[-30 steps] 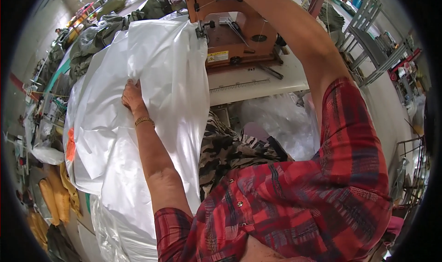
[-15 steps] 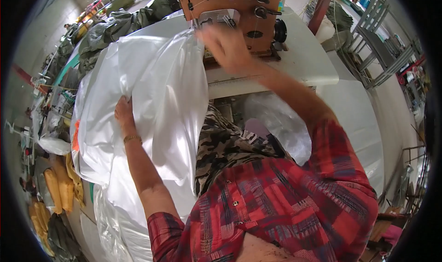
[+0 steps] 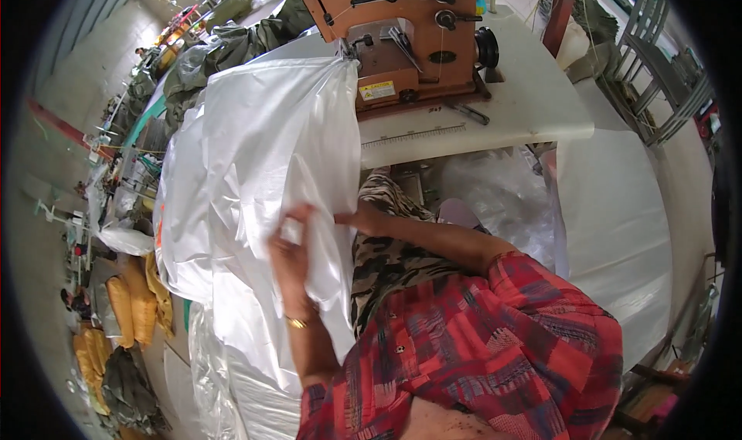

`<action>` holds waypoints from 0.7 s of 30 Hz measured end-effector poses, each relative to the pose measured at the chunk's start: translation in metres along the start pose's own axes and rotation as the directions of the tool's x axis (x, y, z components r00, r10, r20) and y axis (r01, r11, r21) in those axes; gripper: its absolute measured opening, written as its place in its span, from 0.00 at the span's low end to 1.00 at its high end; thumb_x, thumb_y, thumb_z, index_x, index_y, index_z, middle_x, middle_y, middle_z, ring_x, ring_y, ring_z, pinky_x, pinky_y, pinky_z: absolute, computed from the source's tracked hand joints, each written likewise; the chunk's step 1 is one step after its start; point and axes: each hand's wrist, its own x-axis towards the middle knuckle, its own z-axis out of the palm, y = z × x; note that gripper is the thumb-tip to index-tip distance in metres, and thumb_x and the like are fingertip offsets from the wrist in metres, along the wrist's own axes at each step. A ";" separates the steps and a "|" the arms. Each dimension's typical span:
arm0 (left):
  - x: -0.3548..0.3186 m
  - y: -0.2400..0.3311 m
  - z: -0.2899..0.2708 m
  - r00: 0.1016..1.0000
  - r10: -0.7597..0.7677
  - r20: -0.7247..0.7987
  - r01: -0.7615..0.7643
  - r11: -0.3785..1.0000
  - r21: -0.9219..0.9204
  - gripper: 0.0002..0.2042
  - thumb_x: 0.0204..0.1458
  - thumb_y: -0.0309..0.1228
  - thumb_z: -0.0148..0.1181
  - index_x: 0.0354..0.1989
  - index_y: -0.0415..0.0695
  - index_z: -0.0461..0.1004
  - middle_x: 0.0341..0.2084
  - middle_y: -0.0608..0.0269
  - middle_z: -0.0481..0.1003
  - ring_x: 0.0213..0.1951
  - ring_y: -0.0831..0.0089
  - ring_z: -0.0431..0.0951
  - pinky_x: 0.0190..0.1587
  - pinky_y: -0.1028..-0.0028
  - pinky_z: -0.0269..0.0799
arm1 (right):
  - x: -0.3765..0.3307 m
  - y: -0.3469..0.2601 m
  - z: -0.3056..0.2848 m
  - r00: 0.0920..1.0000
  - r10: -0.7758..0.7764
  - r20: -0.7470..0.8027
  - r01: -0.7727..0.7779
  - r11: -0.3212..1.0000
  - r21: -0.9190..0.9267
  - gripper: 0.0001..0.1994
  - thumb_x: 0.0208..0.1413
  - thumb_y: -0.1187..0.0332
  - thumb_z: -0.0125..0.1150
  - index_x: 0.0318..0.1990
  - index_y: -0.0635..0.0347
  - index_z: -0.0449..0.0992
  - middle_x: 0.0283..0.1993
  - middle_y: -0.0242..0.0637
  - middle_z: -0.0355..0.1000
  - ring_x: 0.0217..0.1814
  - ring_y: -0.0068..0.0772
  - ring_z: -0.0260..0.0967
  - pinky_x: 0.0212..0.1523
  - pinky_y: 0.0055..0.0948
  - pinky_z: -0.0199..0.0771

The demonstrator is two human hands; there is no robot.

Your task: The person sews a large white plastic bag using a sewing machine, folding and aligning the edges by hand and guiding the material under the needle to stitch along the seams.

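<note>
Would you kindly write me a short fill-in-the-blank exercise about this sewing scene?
1. The large sheet reaching up to the brown sewing machine is ____ in colour.
2. The gold-coloured bracelet is on the person's ____ wrist.
3. The right hand is at the sheet's ____ edge.
4. The trousers have a ____ pattern.

Missing words: white; left; right; camouflage.

Left hand (image 3: 290, 250), one: blurred; fingers (image 3: 300, 212) loosely bent, pointing upward; grip not legible. Left forearm (image 3: 315, 353), one: bare, rising from below, tipped slightly leftward towards the left wrist (image 3: 294, 305). Right hand (image 3: 366, 219), one: near the left hand, apart from it; fingertips directed leftward; closure unclear. Right forearm (image 3: 440, 236), one: bare, reaching leftward and slightly upward from a bent elbow.
</note>
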 end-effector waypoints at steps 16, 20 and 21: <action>-0.169 -0.062 -0.033 0.539 -0.384 -0.749 0.501 0.861 -0.081 0.25 0.65 0.38 0.45 0.69 0.44 0.56 0.66 0.52 0.60 0.66 0.59 0.60 0.67 0.61 0.56 | 0.016 -0.260 0.087 0.868 -0.373 0.328 0.388 0.921 0.022 0.23 0.53 0.48 0.67 0.35 0.63 0.74 0.34 0.32 0.71 0.32 0.19 0.65 0.30 0.25 0.68; -0.114 -0.007 -0.138 0.468 -0.013 -0.884 0.289 0.947 0.139 0.27 0.61 0.36 0.51 0.67 0.42 0.56 0.64 0.53 0.60 0.64 0.59 0.62 0.65 0.62 0.60 | 0.012 -0.193 0.067 0.599 -0.705 0.380 0.800 0.504 -0.326 0.33 0.47 0.52 0.73 0.55 0.66 0.70 0.55 0.46 0.70 0.59 0.43 0.65 0.61 0.38 0.61; -0.085 0.003 -0.154 0.445 0.079 -0.892 0.230 0.953 0.199 0.27 0.60 0.36 0.53 0.66 0.42 0.56 0.63 0.53 0.61 0.63 0.59 0.62 0.64 0.62 0.61 | 0.008 -0.159 0.061 0.633 -0.731 0.255 0.737 0.469 -0.487 0.37 0.46 0.52 0.73 0.58 0.66 0.66 0.58 0.49 0.66 0.62 0.48 0.62 0.63 0.40 0.59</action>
